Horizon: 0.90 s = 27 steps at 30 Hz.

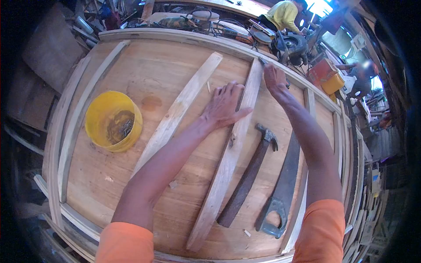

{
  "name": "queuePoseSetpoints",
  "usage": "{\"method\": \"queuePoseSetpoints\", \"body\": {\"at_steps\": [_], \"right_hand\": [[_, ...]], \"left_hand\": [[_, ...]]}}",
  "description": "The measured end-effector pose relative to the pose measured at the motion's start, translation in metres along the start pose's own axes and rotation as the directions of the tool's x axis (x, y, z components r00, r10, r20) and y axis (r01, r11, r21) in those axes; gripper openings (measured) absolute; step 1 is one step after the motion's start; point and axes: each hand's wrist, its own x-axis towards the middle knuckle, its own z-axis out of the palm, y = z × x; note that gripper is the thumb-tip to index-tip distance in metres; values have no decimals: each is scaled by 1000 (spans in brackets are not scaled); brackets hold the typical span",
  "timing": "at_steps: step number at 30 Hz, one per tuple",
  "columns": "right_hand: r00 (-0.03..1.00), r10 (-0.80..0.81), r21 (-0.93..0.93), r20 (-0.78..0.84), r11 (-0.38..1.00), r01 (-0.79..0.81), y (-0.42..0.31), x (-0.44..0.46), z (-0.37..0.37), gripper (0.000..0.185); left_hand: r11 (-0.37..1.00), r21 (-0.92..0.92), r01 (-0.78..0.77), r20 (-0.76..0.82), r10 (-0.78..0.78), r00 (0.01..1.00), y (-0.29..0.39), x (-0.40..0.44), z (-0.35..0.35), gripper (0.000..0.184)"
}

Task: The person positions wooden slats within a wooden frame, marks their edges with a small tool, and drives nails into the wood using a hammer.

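The left hand (226, 105) lies palm down, not gripping, across the long wooden strip (224, 175). Its thumb reaches over the top of the strip toward the right, and its fingers are slightly bent on the left side. The right hand (275, 76) is clenched near the strip's far end, apparently around a dark tool (262, 60); only a small tip and a bit of it show past the fist, so its kind is hard to tell.

The long strip lies on a broad wooden panel (188, 179), slanting from the near side up to the far rail (184, 38). To its right lies a hammer (247, 177), head toward the far side and handle end just beside the strip. Farther right is a handsaw (287, 175), its grip at the near end and its blade running away under the right forearm.

Left of the long strip, a second strip (182, 109) slants the same way, its near part hidden by the left arm. Left of that, a yellow bucket (93, 118) stands on the panel with nails (126, 127) in the bottom.

Beyond the far rail sit power tools (291, 47), and behind them a person in a yellow top (284, 15) bends forward.
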Motion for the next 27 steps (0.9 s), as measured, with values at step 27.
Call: {"method": "queuePoseSetpoints", "body": {"at_steps": [27], "right_hand": [[944, -32, -276, 328, 952, 129, -24, 7, -35, 21]], "left_hand": [[1000, -19, 17, 39, -16, 999, 3, -1, 2, 75]]}}
